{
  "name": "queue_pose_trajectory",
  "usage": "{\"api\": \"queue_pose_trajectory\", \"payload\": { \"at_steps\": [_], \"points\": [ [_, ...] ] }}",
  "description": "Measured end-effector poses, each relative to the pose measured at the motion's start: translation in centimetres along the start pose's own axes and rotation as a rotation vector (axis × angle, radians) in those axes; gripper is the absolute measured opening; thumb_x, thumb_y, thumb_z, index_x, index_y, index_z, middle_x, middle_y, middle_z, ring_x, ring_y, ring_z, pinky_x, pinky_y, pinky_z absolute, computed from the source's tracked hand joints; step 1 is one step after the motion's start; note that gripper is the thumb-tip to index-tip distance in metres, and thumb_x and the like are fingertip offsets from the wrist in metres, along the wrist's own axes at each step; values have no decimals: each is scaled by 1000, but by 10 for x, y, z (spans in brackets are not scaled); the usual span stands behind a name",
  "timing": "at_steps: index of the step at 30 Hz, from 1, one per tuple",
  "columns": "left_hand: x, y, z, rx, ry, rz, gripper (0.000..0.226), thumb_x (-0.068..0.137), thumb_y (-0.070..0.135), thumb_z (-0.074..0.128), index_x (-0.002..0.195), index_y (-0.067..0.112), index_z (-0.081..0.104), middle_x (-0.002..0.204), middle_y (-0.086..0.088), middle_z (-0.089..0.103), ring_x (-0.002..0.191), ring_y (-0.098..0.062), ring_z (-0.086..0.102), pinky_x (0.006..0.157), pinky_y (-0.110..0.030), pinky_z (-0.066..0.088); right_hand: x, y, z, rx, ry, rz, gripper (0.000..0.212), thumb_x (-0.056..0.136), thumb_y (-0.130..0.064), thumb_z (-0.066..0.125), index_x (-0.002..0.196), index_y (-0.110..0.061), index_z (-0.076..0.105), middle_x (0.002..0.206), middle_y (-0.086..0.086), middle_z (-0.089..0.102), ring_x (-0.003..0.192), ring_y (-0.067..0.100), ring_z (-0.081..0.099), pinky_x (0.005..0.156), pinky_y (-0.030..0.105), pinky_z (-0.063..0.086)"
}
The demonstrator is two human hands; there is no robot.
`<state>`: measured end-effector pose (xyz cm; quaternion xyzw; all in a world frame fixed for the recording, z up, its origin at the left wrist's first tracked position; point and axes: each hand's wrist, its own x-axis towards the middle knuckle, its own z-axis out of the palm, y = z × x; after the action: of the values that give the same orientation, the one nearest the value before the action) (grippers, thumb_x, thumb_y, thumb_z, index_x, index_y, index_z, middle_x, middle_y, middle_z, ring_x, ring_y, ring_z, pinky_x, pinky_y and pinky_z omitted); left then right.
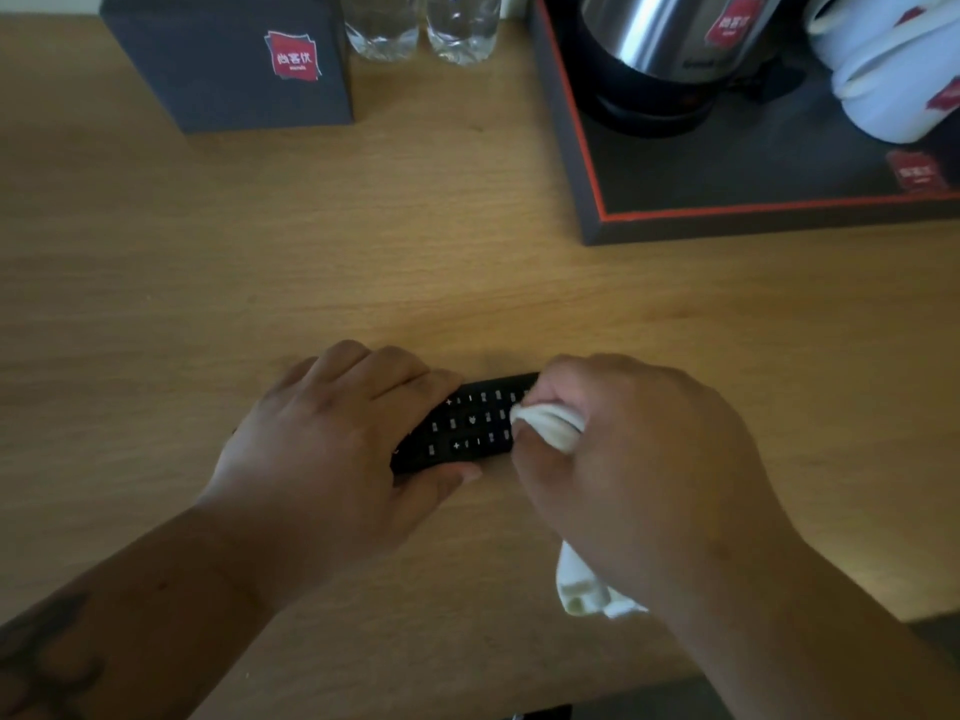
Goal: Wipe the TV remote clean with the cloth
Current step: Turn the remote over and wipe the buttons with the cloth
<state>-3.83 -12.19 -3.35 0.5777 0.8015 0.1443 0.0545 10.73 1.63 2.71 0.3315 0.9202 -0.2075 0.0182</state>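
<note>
The slim black plastic TV remote lies crosswise, its left end gripped by the left hand, while the right hand, fingers curled round the bunched white cloth, presses it on the button face (the remote's right end is hidden), so strokes should run leftward.

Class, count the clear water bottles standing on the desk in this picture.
2. One bottle stands at the back beside the dark box; the other bottle stands just right of it. Their tops are cropped; others may be out of view.

Both hands curled, knuckles up — left hand, right hand.
</note>
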Motion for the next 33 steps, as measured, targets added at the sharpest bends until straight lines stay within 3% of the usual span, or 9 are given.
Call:
{"api": "queue_pose_trajectory", "payload": {
  "at_steps": [3, 6, 10, 14, 20, 28, 31, 33],
  "points": [
    [1, 0, -1, 1, -16, 1, 63, 83, 67, 53, 127, 22, 61, 111, 8, 64, 98, -18, 58, 84, -40, 52, 2, 9, -10, 106, -43, 42, 11, 81, -47, 60, 86, -38, 64, 67, -17, 63, 57, 1, 61, 51, 23, 52],
    [1, 0, -2, 1, -29, -4, 63, 83, 68, 50, 129, 25, 59, 112, 10, 62, 99, -15, 57, 86, -38, 50, 19, 16, -11, 205, 45, 104, 9, 83, -47, 61, 84, -38, 62, 67, -20, 65, 61, -6, 62, 46, 16, 48],
    [2, 0, -2, -5, -45, -29, 63, 82, 68, 52, 129, 26, 59, 111, 12, 60, 101, -15, 55, 86, -37, 49, 15, 23, -1, 119, 36, 123, 10, 90, -46, 52, 89, -37, 55, 64, -14, 62, 54, 1, 58, 47, 24, 46],
    [2, 2, -3, -9, -46, -46, 63, 81, 68, 52, 128, 27, 58, 110, 12, 60, 100, -14, 54, 84, -37, 50, -11, 30, -4, 28, -20, 112, 13, 88, -49, 49, 89, -37, 53, 61, -15, 58, 53, 0, 54, 47, 22, 41],
    [2, 5, -3, -4, -49, -67, 62, 81, 70, 49, 129, 32, 55, 109, 15, 57, 100, -10, 50, 81, -32, 42, -10, 23, -4, 72, 51, 160, 13, 90, -51, 50, 95, -39, 50, 69, -18, 57, 54, -4, 55, 45, 16, 42],
    [2, 8, -2, -45, -30, -99, 66, 79, 70, 50, 127, 27, 61, 107, 12, 58, 99, -13, 53, 79, -33, 45, -27, -6, 30, 34, 105, 69, 16, 92, -50, 43, 95, -35, 44, 68, -14, 53, 52, 6, 56, 55, 33, 52],
    [4, 11, -3, -90, -37, -107, 57, 78, 62, 52, 128, 35, 54, 106, 13, 56, 99, -12, 52, 79, -35, 50, -26, -12, 32, 25, 42, -22, 18, 90, -56, 43, 94, -39, 43, 74, -15, 56, 55, 5, 58, 57, 33, 52],
    [4, 9, -9, -113, -54, -93, 63, 76, 64, 52, 133, 39, 47, 110, 16, 52, 102, -6, 48, 82, -32, 47, -24, -12, 26, 35, 15, -33, 17, 89, -56, 46, 95, -40, 48, 75, -17, 57, 55, -1, 57, 53, 23, 51]
  ]
}}
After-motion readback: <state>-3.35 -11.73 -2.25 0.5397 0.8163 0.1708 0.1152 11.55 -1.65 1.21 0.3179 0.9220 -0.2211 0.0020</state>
